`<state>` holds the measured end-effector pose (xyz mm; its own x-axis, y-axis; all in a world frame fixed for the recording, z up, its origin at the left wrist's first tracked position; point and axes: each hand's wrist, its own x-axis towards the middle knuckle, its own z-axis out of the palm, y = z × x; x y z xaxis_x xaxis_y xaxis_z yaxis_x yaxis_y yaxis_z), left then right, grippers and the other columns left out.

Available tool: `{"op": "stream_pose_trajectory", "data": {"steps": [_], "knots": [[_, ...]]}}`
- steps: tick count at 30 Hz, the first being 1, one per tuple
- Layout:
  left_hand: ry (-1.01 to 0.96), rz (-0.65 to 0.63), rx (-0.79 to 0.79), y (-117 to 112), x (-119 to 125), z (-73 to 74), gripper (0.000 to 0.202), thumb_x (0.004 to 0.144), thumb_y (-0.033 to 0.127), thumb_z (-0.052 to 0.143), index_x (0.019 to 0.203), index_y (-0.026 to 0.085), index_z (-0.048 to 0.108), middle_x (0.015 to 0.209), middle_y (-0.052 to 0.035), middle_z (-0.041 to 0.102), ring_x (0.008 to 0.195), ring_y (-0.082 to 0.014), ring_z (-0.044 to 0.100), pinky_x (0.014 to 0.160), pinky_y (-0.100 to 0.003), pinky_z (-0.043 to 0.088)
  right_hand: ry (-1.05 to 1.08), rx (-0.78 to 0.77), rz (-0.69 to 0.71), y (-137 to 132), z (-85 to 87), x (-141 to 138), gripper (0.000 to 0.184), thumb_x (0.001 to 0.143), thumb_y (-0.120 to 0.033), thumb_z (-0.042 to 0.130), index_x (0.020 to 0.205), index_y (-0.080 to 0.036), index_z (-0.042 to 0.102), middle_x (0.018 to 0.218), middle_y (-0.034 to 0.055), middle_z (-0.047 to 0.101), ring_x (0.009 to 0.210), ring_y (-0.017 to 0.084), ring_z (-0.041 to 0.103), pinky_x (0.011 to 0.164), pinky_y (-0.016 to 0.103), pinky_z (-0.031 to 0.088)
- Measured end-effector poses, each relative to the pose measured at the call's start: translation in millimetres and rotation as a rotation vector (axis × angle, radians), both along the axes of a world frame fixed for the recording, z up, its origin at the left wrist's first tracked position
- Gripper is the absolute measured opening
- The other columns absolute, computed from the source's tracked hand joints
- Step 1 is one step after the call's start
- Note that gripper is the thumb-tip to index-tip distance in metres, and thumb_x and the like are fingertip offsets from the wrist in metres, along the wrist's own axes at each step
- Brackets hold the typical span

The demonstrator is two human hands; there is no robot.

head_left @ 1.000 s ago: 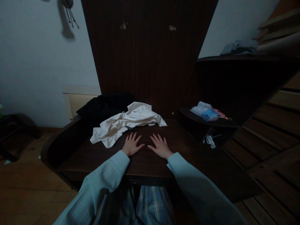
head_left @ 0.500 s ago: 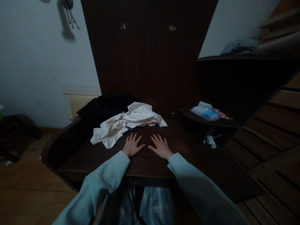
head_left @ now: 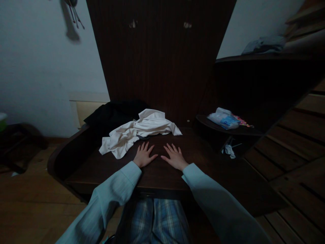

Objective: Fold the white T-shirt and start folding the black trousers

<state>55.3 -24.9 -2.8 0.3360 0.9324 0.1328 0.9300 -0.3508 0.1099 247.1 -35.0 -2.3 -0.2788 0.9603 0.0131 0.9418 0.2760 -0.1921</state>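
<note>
Both my hands lie flat, palms down, on a dark wooden table (head_left: 101,169). My left hand (head_left: 144,156) has its fingers spread and holds nothing. My right hand (head_left: 174,157) rests a little apart from it, fingers spread too, also holding nothing. A crumpled white cloth (head_left: 138,130) lies just beyond my left hand's fingertips, close but not touching. Behind the white cloth sits a black garment (head_left: 111,113) at the table's back left.
A dark wardrobe (head_left: 157,61) stands against the wall behind the table. To the right, a small round shelf (head_left: 215,126) carries a blue-and-white plastic packet (head_left: 223,119). Folded grey clothes (head_left: 264,44) lie on a higher shelf. Wooden floorboards run on both sides.
The hands stay put on the table. The view has shifted slightly, so everything sits a little higher in the picture.
</note>
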Motion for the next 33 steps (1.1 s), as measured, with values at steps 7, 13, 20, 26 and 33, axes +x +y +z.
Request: {"op": "stream_pose_trajectory", "data": {"steps": [7, 13, 20, 26, 33], "knots": [[-0.003, 0.0, 0.006, 1, 0, -1.1, 0.063, 0.081, 0.059, 0.031, 0.133, 0.023, 0.035, 0.142, -0.0124, 0.027, 0.131, -0.0315, 0.018, 0.103, -0.047, 0.021, 0.021, 0.013, 0.007, 0, -1.6, 1, 0.068, 0.081, -0.063, 0.025, 0.137, -0.024, 0.025, 0.146, 0.0028, 0.017, 0.133, 0.027, 0.009, 0.104, 0.052, 0.007], [-0.016, -0.006, 0.012, 3, -1, -4.4, 0.063, 0.08, 0.06, 0.033, 0.132, 0.023, 0.036, 0.141, -0.0116, 0.029, 0.13, -0.0324, 0.02, 0.102, -0.049, 0.022, 0.024, 0.026, 0.008, 0, -2.0, 1, 0.068, 0.081, -0.063, 0.025, 0.136, -0.023, 0.027, 0.145, 0.0033, 0.018, 0.133, 0.027, 0.01, 0.103, 0.053, 0.008], [-0.088, -0.015, 0.02, 8, -4, -4.6, 0.059, 0.079, 0.058, 0.038, 0.128, 0.025, 0.042, 0.138, -0.0104, 0.034, 0.128, -0.0325, 0.025, 0.1, -0.049, 0.025, 0.019, 0.012, 0.0, 0, 0.0, 0, 0.068, 0.081, -0.063, 0.026, 0.136, -0.023, 0.027, 0.145, 0.0032, 0.018, 0.133, 0.026, 0.01, 0.104, 0.052, 0.009], [-0.129, -0.054, 0.095, 15, -7, -4.3, 0.045, 0.081, 0.048, 0.042, 0.118, 0.024, 0.051, 0.128, -0.0095, 0.046, 0.12, -0.029, 0.036, 0.096, -0.046, 0.031, 0.031, 0.009, 0.0, 3, -2.2, 2, 0.067, 0.081, -0.062, 0.027, 0.135, -0.023, 0.029, 0.145, 0.0032, 0.021, 0.133, 0.026, 0.01, 0.104, 0.051, 0.009], [-0.257, 0.089, 0.495, 40, -9, 12.5, 0.035, 0.077, 0.019, 0.044, 0.111, 0.017, 0.053, 0.126, -0.0132, 0.043, 0.119, -0.0264, 0.038, 0.097, -0.045, 0.03, 0.063, 0.02, -0.015, 6, -4.8, 3, 0.057, 0.086, -0.054, 0.024, 0.133, -0.023, 0.033, 0.144, 0.0023, 0.024, 0.133, 0.024, 0.013, 0.104, 0.05, 0.012]]}}
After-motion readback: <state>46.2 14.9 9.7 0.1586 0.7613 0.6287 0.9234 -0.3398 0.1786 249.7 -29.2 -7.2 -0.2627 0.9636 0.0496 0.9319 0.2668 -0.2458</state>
